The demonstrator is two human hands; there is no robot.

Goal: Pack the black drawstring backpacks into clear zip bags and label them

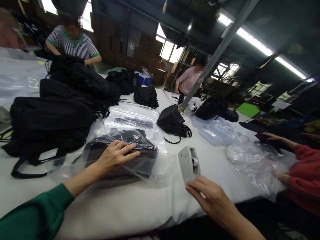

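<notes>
My left hand (117,154) lies flat, fingers stretched out, on a clear plastic bag (163,166). Inside the bag is a black folded fabric item (130,136), apparently a backpack like the others around it. At the near end of a grey tape dispenser (186,161), my right hand (212,196) has its thumb and fingertips pinched together; whatever lies between them is too small to make out. The dispenser stands on the white-covered table (150,203), just right of the bagged item. Beyond it sits a small black drawstring pouch (171,120).
Black backpacks (50,123) are piled at left, with another black pouch (145,96) farther back. Clear plastic bags (252,160) lie at right, by a co-worker's red sleeve (307,173). A slanted metal post (220,50) rises behind the table. Two people stand across it.
</notes>
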